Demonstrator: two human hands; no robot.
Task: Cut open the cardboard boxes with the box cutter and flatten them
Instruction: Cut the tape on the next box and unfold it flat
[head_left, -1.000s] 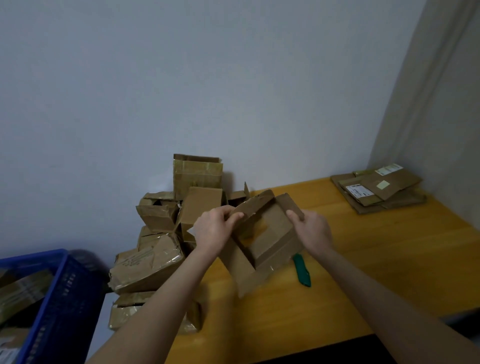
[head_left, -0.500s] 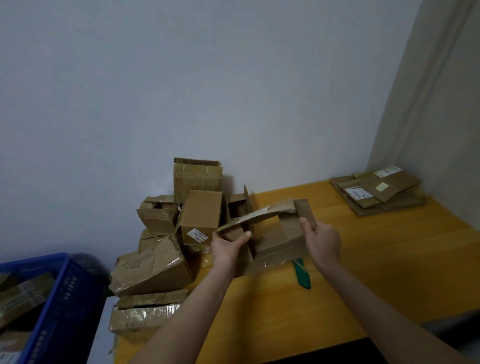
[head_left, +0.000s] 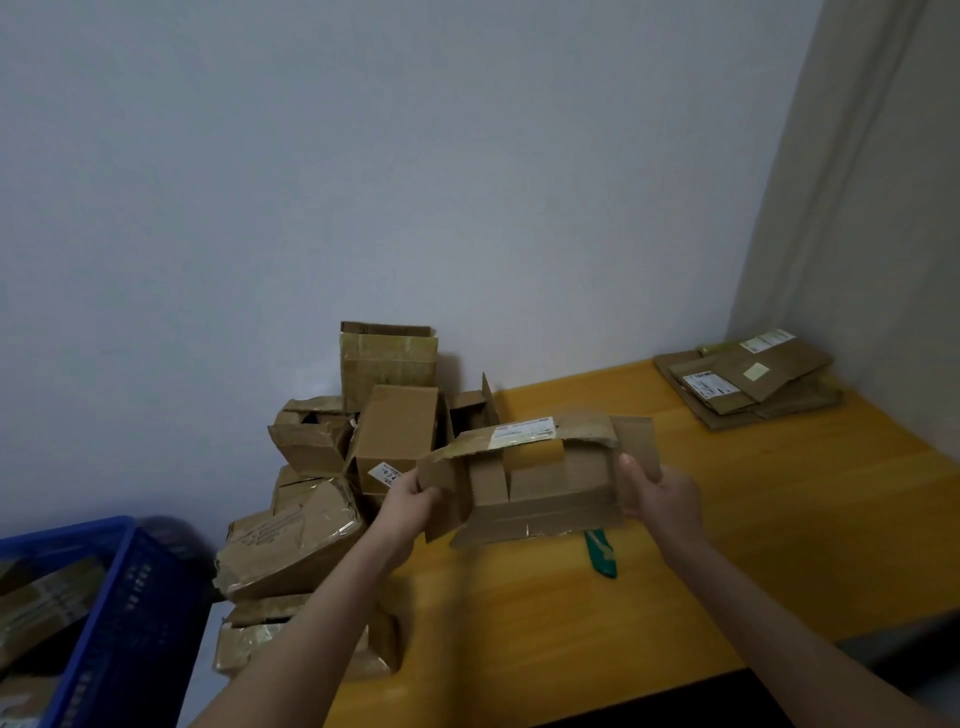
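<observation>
Holding box (head_left: 540, 483) over table (head_left: 753, 545) at mid frame, whether touching the top or just above it impossible to tell. Gripping its left flap with left hand (head_left: 410, 499), fingers curled behind the card and thumb on the near face. Gripping its right flap with right hand (head_left: 660, 493), thumb pressed on the inner side, fingers wrapped behind. Turned with open end toward the camera, inner flaps folded in, top panel sagging and carrying torn tape and a white label (head_left: 522, 431). Lying on table just below box's lower right edge: green cutter (head_left: 600, 553), far end hidden behind the card, touched by neither hand; cannot tell whether blade out. Heaped at table's left end against wall (head_left: 467, 182): pile (head_left: 311, 540) of taped, dented boxes, some upright, some tipped, one with a small white sticker facing the camera. Sitting at far right corner of table, well apart from both hands: stack (head_left: 748, 382) of flattened boxes, labels up. Standing at lower left, beside pile: blue crate (head_left: 119, 597) with more cardboard inside.
</observation>
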